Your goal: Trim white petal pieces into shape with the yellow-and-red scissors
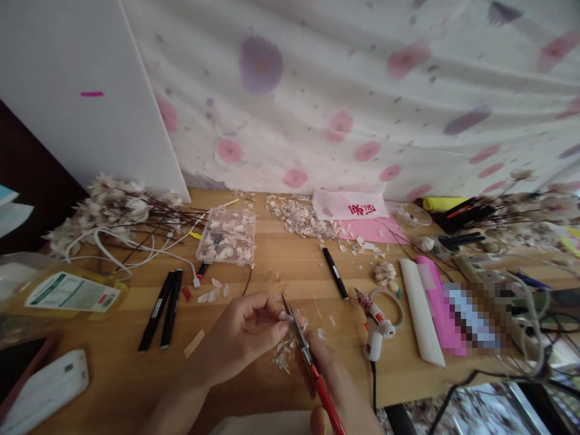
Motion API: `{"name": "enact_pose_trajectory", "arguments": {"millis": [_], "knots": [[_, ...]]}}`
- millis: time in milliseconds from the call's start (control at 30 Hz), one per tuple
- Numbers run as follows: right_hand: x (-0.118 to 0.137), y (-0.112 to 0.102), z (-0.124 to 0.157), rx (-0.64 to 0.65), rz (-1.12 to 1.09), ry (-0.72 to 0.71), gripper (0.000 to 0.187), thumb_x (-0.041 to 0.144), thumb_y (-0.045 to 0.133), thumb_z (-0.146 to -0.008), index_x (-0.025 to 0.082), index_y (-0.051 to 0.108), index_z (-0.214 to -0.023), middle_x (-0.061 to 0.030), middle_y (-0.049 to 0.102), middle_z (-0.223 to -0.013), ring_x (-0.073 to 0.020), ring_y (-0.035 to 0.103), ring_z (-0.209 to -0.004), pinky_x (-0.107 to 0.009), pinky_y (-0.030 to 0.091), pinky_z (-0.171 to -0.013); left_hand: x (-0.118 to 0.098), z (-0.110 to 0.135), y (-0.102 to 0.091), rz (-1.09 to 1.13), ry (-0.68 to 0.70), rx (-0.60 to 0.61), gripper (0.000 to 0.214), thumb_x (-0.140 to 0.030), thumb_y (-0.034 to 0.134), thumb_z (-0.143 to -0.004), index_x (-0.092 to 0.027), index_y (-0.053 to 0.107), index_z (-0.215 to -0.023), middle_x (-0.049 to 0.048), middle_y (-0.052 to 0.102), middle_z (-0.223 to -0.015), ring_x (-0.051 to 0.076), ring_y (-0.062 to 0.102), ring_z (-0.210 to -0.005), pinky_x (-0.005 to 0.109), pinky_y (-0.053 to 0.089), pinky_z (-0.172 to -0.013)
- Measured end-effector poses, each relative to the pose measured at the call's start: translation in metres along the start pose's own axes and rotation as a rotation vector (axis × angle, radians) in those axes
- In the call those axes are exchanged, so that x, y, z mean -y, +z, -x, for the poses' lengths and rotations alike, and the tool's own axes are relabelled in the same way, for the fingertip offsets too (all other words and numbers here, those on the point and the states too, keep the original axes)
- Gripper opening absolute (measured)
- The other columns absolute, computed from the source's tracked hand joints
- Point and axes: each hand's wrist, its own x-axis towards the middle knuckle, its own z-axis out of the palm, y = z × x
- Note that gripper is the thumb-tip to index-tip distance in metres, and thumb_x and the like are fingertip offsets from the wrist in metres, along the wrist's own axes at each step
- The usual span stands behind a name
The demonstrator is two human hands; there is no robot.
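Note:
My left hand (247, 335) is closed, pinching a small pale petal (284, 315) between thumb and fingertips. My right hand (324, 362) is wrapped round the red-handled scissors (308, 353), whose blades point up and away from me. The blades lie right beside the petal; whether they touch it I cannot tell. On the wooden table (244, 396) under my hands lie several thin petal scraps (284, 355). Beyond my left hand are a few loose whitish petals (212, 294) and a clear compartment box (226, 235) with petals in it.
Right of my hands stands a white glue gun (379, 333) with its cord. Black markers (334, 273) lie about. A petal heap (308, 220) is at the back. Dried flower stems (122, 202) and white cables (102, 241) fill the left, near a yellow bottle (67, 293). Paper rolls (422, 311) lie right.

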Motion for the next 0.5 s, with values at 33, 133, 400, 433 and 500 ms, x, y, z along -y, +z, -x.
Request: {"name": "enact_pose_trajectory", "arguments": {"millis": [33,133,400,433,500], "knots": [[0.001,-0.001,-0.001,-0.019,-0.015,0.028,0.11,0.096,0.035,-0.08,0.021,0.033,-0.161,-0.0218,0.051,-0.155,-0.046,0.045,-0.142,-0.057,0.039,-0.112,0.0,0.0,-0.001,0.001,-0.009,0.011,0.021,-0.036,0.077,-0.084,-0.021,0.064,-0.079,0.007,0.083,-0.098,0.02,0.075,-0.096,0.027,0.052,-0.084],[0.005,-0.003,-0.009,-0.008,-0.116,0.048,0.099,0.096,0.052,-0.073,0.022,0.06,-0.139,-0.0153,0.071,-0.125,-0.0397,0.065,-0.114,-0.047,0.051,-0.098,0.0,-0.002,-0.004,-0.004,-0.017,0.033,0.019,-0.035,0.076,-0.084,-0.021,0.064,-0.08,0.007,0.083,-0.098,0.02,0.075,-0.094,0.027,0.051,-0.082],[0.008,0.007,-0.031,-0.291,-0.503,0.072,0.048,0.065,0.081,-0.076,0.023,0.061,-0.083,0.002,0.061,-0.074,-0.014,0.052,-0.062,-0.024,0.044,-0.056,0.02,-0.004,0.007,0.053,0.03,-0.004,0.018,-0.032,0.075,-0.086,-0.021,0.065,-0.077,0.0057,0.08,-0.105,0.02,0.072,-0.102,0.031,0.052,-0.091],[0.011,0.009,-0.033,-0.311,-0.577,0.076,0.039,0.055,0.083,-0.08,0.022,0.061,-0.083,0.0019,0.062,-0.074,-0.0135,0.053,-0.061,-0.023,0.044,-0.056,0.023,-0.004,0.009,0.039,0.029,-0.016,0.018,-0.032,0.076,-0.086,-0.021,0.066,-0.077,0.006,0.079,-0.105,0.02,0.072,-0.102,0.031,0.052,-0.092],[0.019,0.013,-0.038,-0.324,-0.721,0.091,0.03,0.043,0.083,-0.084,0.022,0.062,-0.078,0.0018,0.063,-0.072,-0.0129,0.055,-0.056,-0.024,0.046,-0.052,0.029,-0.002,0.012,0.015,0.023,-0.038,0.019,-0.034,0.076,-0.087,-0.02,0.066,-0.077,0.006,0.079,-0.104,0.021,0.071,-0.101,0.032,0.051,-0.094]]}}
